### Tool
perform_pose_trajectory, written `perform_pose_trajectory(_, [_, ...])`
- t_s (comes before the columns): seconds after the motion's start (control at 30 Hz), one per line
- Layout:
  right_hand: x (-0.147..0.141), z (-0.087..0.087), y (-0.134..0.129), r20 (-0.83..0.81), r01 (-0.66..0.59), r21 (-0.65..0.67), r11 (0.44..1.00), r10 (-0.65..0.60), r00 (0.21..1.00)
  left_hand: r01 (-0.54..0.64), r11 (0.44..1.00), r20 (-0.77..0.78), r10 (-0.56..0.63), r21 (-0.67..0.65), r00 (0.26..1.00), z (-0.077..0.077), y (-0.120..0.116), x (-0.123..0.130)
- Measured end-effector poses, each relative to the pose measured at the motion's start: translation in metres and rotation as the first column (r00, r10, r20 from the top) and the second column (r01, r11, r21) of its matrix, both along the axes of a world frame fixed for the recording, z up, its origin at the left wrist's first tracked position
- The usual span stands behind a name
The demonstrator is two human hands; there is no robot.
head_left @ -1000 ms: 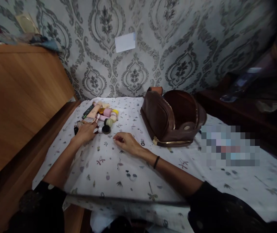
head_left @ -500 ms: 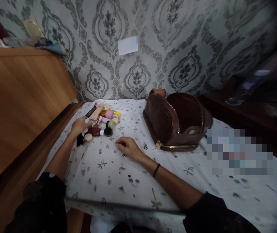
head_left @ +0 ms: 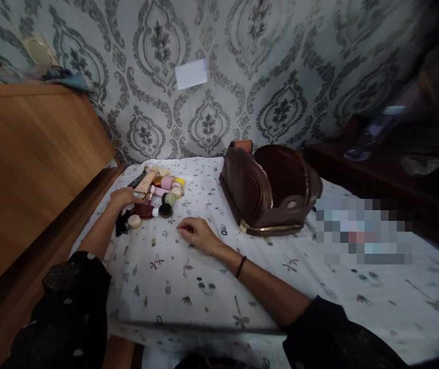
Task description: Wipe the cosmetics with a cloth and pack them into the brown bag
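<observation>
My left hand [head_left: 124,197] reaches into a cluster of cosmetics at the left of the cloth, fingers together and bent down; what they grip, if anything, is hidden. Around it lie a peach tube [head_left: 147,179], a pink-capped bottle [head_left: 167,183], a dark red bottle [head_left: 143,210] and a black-lidded jar [head_left: 165,210]. A small cream-coloured round jar [head_left: 134,221] sits just below the hand. My right hand [head_left: 198,234] rests on the cloth, loosely curled, thumb apart from the fingers, holding nothing. To its right stands a brown leather bag [head_left: 248,189], unzipped and gaping.
White printed cloth [head_left: 211,287] covers the surface up to the patterned wall. A wooden cabinet [head_left: 38,154] borders the left side. On a dark ledge at the right is a clear plastic bottle [head_left: 373,133]. A blurred-out patch [head_left: 365,233] lies right of the bag.
The view has turned slightly, shifting everything a little left. My left hand's fingers have lowered among the cosmetics, and a pale clear item near them no longer shows. My right hand stays put.
</observation>
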State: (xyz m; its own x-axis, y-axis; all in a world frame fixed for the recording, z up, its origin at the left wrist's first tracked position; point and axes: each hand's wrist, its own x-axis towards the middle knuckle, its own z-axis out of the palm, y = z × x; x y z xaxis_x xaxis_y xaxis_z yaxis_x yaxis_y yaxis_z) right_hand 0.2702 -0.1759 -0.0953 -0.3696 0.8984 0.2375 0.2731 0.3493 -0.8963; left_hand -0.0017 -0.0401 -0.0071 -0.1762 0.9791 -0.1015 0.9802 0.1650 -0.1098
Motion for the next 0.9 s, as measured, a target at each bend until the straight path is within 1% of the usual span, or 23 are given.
perform_pose_trajectory(0.1, [0.0, 0.001, 0.0, -0.001, 0.004, 0.005, 1.0, -0.004, 1.0, -0.046, 0.999, -0.028, 0.045, -0.021, 0.999, 0.005, -0.006, 0.0])
perform_pose_trajectory(0.2, [0.002, 0.001, 0.0, -0.007, 0.018, 0.02, 1.0, -0.017, 1.0, -0.042, 0.999, -0.042, 0.041, -0.024, 0.998, 0.016, -0.016, -0.002])
perform_pose_trajectory(0.3, [0.002, 0.001, 0.0, -0.016, 0.023, 0.036, 0.999, -0.022, 1.0, -0.032, 0.999, -0.067, 0.031, -0.008, 0.997, 0.028, -0.031, -0.002])
perform_pose_trajectory(0.37, [0.002, -0.001, 0.001, -0.03, 0.02, 0.041, 0.999, -0.019, 0.999, -0.004, 1.0, -0.061, 0.006, 0.023, 0.998, 0.031, -0.046, 0.001])
perform_pose_trajectory(0.43, [0.002, -0.001, 0.001, -0.053, 0.018, 0.04, 0.999, -0.016, 0.998, 0.063, 0.996, 0.002, -0.064, 0.061, 0.998, 0.03, -0.065, 0.01])
perform_pose_trajectory(0.5, [0.003, 0.0, 0.0, -0.083, 0.027, 0.043, 0.999, -0.023, 0.996, 0.154, 0.983, 0.113, -0.165, 0.1, 0.98, 0.025, -0.088, 0.024])
perform_pose_trajectory(0.57, [0.004, 0.001, 0.0, -0.12, 0.065, 0.075, 0.995, -0.055, 0.991, 0.213, 0.965, 0.209, -0.243, 0.155, 0.947, 0.017, -0.111, 0.044])
perform_pose_trajectory(0.6, [0.005, 0.001, 0.001, -0.138, 0.085, 0.102, 0.991, -0.07, 0.988, 0.222, 0.958, 0.235, -0.261, 0.181, 0.936, 0.013, -0.122, 0.055])
perform_pose_trajectory(0.67, [0.008, -0.001, 0.005, -0.159, 0.119, 0.153, 0.981, -0.094, 0.983, 0.27, 0.944, 0.262, -0.313, 0.188, 0.913, 0.003, -0.139, 0.076])
perform_pose_trajectory(0.7, [0.01, -0.003, 0.007, -0.134, 0.129, 0.182, 0.975, -0.106, 0.985, 0.268, 0.946, 0.251, -0.308, 0.181, 0.918, -0.003, -0.145, 0.085])
perform_pose_trajectory(0.77, [0.012, -0.008, 0.01, -0.017, 0.149, 0.237, 0.96, -0.149, 0.989, 0.275, 0.946, 0.218, -0.308, 0.17, 0.926, -0.016, -0.155, 0.097])
perform_pose_trajectory(0.83, [0.014, -0.012, 0.011, 0.102, 0.157, 0.261, 0.952, -0.189, 0.977, 0.312, 0.934, 0.217, -0.345, 0.173, 0.913, -0.03, -0.16, 0.1])
perform_pose_trajectory(0.9, [0.014, -0.015, 0.012, 0.174, 0.154, 0.283, 0.947, -0.209, 0.962, 0.354, 0.911, 0.254, -0.402, 0.213, 0.88, -0.042, -0.162, 0.095])
